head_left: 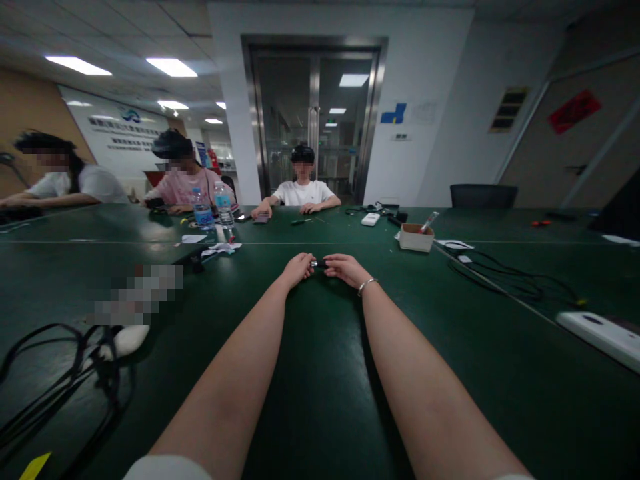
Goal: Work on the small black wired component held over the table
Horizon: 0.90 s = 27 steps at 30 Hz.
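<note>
A small dark object with a silvery end [318,264] bridges my two hands just above the green table [320,373]; it is too small to tell its kind. My left hand [299,269] is closed, its thumb and fingertips pinching the silvery end. From the other side my right hand [349,269], with a bracelet [367,286] at the wrist, has its fingers closed on the dark end. My fingers cover part of the object.
On the right stand a small box [416,238], black cables [515,273] and a white device [600,337]. To the left are water bottles [224,208], paper scraps [221,249], a white mouse [131,340] and looped cables [45,400]. Several people sit around the table.
</note>
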Each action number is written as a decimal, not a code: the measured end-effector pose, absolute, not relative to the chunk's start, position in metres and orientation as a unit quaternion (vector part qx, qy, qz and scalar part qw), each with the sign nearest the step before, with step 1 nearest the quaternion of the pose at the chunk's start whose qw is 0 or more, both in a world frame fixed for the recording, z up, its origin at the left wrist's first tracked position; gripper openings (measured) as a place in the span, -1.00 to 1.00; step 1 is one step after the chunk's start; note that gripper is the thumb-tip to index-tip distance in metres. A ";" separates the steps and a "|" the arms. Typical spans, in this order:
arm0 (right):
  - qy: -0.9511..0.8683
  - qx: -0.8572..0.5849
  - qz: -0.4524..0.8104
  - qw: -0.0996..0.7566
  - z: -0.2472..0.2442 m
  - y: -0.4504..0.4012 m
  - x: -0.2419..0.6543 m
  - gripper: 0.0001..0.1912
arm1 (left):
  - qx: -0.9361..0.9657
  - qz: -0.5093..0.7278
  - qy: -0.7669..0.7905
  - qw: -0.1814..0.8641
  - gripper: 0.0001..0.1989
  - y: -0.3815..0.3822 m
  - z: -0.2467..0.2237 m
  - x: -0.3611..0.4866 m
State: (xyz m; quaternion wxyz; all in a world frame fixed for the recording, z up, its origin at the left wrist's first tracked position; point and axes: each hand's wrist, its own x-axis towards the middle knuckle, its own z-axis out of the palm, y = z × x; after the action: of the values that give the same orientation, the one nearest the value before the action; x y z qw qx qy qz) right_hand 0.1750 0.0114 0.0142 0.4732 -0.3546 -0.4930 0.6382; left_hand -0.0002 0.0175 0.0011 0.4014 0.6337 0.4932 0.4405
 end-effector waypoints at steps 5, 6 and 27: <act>-0.489 -0.361 0.636 0.474 0.015 0.011 0.175 -0.84 | 0.635 0.442 0.493 0.398 -0.82 0.017 0.002 0.000; -0.489 -0.362 0.636 0.474 0.015 0.011 0.175 -0.84 | 0.635 0.440 0.493 0.400 -0.82 0.016 0.002 0.000; -0.492 -0.361 0.637 0.472 0.014 0.011 0.175 -0.84 | 0.630 0.448 0.492 0.401 -0.83 0.011 0.006 0.002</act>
State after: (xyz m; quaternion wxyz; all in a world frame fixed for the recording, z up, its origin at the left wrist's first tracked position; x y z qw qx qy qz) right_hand 0.1755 0.0113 0.0142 0.4717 -0.3611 -0.4918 0.6365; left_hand 0.0023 0.0110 0.0061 0.4008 0.6298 0.4924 0.4475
